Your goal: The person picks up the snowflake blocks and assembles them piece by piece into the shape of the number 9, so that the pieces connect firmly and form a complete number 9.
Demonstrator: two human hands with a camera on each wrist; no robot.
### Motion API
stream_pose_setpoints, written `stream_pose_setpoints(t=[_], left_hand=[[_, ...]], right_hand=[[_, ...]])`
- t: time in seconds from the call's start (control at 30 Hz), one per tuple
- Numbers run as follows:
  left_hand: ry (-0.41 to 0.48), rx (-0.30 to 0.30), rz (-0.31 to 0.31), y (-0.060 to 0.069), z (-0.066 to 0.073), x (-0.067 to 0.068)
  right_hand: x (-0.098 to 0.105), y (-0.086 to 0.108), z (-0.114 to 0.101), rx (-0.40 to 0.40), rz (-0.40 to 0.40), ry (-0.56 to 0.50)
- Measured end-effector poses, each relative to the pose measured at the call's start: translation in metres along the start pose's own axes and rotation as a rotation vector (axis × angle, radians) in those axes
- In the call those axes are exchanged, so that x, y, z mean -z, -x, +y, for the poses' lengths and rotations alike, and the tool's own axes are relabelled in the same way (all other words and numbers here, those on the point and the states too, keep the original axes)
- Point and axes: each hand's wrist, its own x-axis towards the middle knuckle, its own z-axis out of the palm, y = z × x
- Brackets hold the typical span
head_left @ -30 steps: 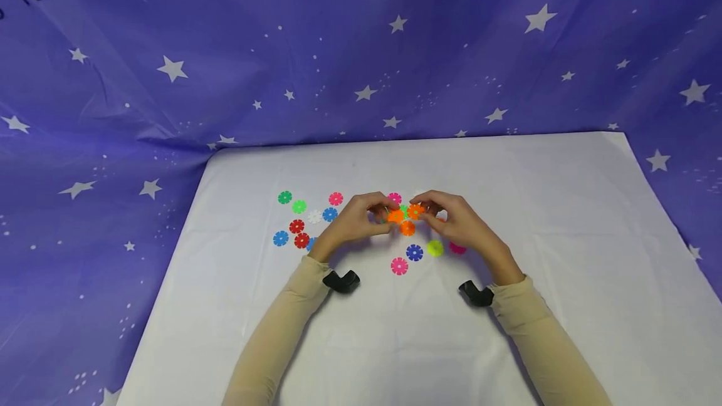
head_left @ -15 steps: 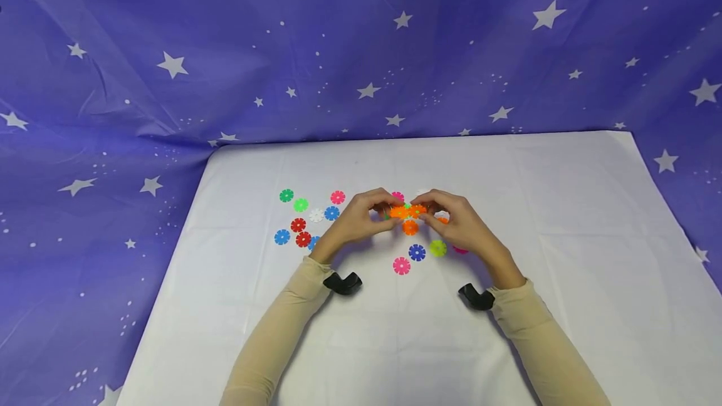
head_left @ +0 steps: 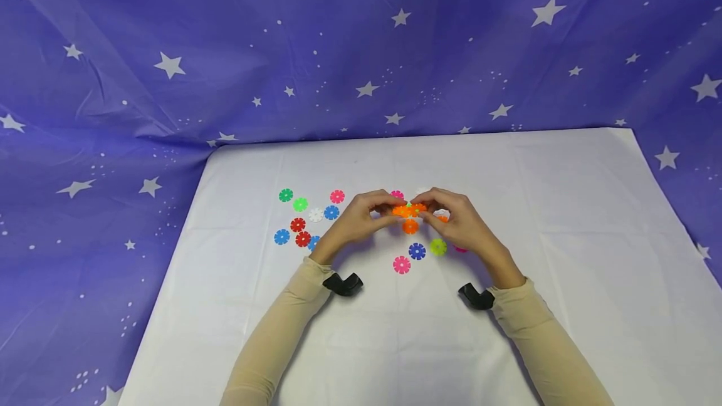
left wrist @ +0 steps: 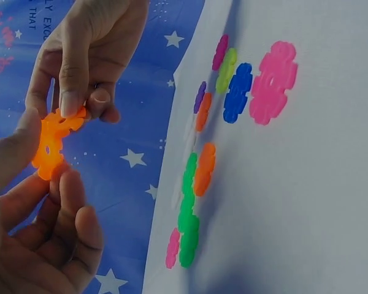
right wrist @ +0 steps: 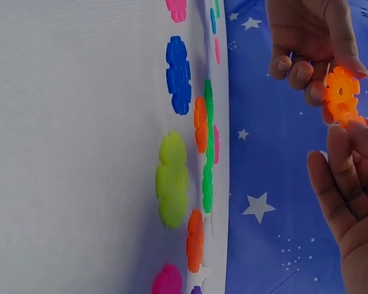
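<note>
My left hand (head_left: 365,215) pinches an orange notched plastic disc (left wrist: 51,160) by its edges, between thumb and fingertips. A second orange disc (left wrist: 73,120) is pinched by my right hand (head_left: 455,217). Both are held up above the table, edge to edge at an angle; whether their slots interlock I cannot tell. Below the hands lie an orange disc (head_left: 410,227) and green discs (right wrist: 208,147), the latter mostly hidden in the head view. A blue disc (head_left: 417,251), a yellow-green disc (head_left: 438,247) and a pink disc (head_left: 402,265) lie nearer to me.
On the white-covered table (head_left: 564,218), more discs lie left of the hands, among them red (head_left: 298,225), light blue (head_left: 282,237), white (head_left: 316,215) and dark green (head_left: 286,195). A starry purple cloth (head_left: 316,49) hangs behind the table.
My hands have drawn slightly closer, and the two orange discs, earlier a little apart, now meet. They have also tilted to look flatter in the head view. The discs on the table stay put.
</note>
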Motion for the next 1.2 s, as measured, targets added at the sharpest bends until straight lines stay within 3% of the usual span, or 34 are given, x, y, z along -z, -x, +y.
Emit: stream_pose_setpoints(t=[0.23, 0.4, 0.53, 0.9, 1.2], left_hand=[[0.03, 0.084, 0.003, 0.0, 0.004, -0.002], [0.207, 0.173, 0.058, 0.0, 0.005, -0.01], [0.313, 0.211, 0.097, 0.0, 0.008, -0.015], [0.336, 0.262, 0.104, 0.0, 0.011, -0.019], [0.342, 0.252, 0.106, 0.0, 0.013, -0.016]], right_hand=[[-0.004, 0.0, -0.003, 0.023, 0.03, 0.025], [-0.005, 0.003, -0.002, 0.037, 0.074, -0.01], [-0.004, 0.002, -0.001, 0.061, 0.101, -0.058], [-0.003, 0.001, -0.003, 0.056, 0.087, -0.056], [-0.001, 0.0, -0.001, 0.027, 0.075, -0.094]])
